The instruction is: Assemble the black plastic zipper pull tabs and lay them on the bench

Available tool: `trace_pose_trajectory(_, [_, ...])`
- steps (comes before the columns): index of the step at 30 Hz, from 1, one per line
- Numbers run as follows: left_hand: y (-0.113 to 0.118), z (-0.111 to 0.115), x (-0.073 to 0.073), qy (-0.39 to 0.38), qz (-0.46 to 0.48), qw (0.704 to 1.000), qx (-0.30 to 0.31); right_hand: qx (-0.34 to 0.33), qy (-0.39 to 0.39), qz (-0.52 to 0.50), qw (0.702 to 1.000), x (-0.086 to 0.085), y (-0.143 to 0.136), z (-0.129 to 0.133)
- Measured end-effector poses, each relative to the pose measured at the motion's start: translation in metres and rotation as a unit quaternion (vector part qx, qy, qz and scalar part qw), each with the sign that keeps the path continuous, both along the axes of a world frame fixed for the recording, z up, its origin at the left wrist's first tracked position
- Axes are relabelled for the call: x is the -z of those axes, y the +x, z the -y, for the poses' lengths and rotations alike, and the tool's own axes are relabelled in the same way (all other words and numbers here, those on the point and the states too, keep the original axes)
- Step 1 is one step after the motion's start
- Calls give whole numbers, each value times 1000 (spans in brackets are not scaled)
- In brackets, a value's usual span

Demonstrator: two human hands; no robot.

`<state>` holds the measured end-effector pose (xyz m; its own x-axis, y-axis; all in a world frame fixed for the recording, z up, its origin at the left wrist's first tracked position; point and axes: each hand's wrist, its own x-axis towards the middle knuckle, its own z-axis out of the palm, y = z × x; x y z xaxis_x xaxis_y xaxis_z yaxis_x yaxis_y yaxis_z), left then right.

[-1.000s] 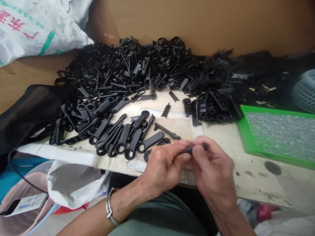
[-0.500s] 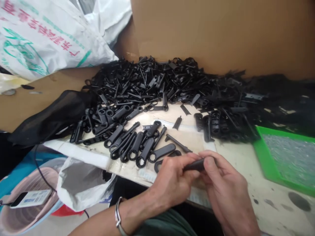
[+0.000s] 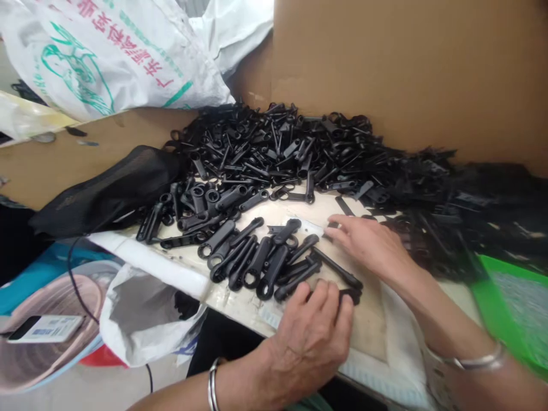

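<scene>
At six o'clock on the counter [image 3: 280, 210] lie black handle parts [image 3: 261, 262]. At five, my left hand [image 3: 310, 331] curls beside them, grip unclear. At four, my right hand [image 3: 372, 242] straddles a small dark piece [image 3: 332, 225], closure unclear; I judge this picking-up, calling for a firm pinch.

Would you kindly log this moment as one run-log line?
Left hand: beside black handles | Right hand: at small dark part, grip unclear | Green tray: right edge of view
</scene>
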<state>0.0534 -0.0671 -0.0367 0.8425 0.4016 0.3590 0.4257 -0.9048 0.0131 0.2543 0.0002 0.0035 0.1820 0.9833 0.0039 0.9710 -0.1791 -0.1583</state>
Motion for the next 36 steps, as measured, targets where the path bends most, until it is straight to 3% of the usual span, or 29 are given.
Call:
trace_pose_trajectory(4, [3,0,10,63,-14,997,-50,-7,-21,27,999,7,-14,-18])
trace_pose_trajectory(9, [7,-8,13,73,-5,994,-79,10,11,3,1000,5,-10,-3])
trace_pose_trajectory(14, [11,-18,-6,17,-4,997,-73,106,124,-90,983,-16,32,52])
trace_pose_trajectory(17, [23,-32,-25,-35,2,998,-44,228,233,-187,927,-27,61,100])
trace_pose_trajectory(20, [50,-57,-42,-9,-8,1000,6,326,305,-326,833,-26,77,140])
trace_pose_trajectory(22, [77,-76,-52,10,-14,998,56,344,320,-362,805,-19,79,159])
trace_pose_trajectory(26, [141,-104,-61,48,-20,989,138,367,329,-374,786,-5,78,183])
trace_pose_trajectory(30, [193,-112,-56,83,-25,974,207,395,319,-375,776,0,77,196])
trace_pose_trajectory(33, [212,-112,-51,101,-34,966,236,402,305,-364,783,6,78,203])
trace_pose_trajectory(36, [210,-113,-53,120,-30,963,240,383,328,-381,775,20,83,210])
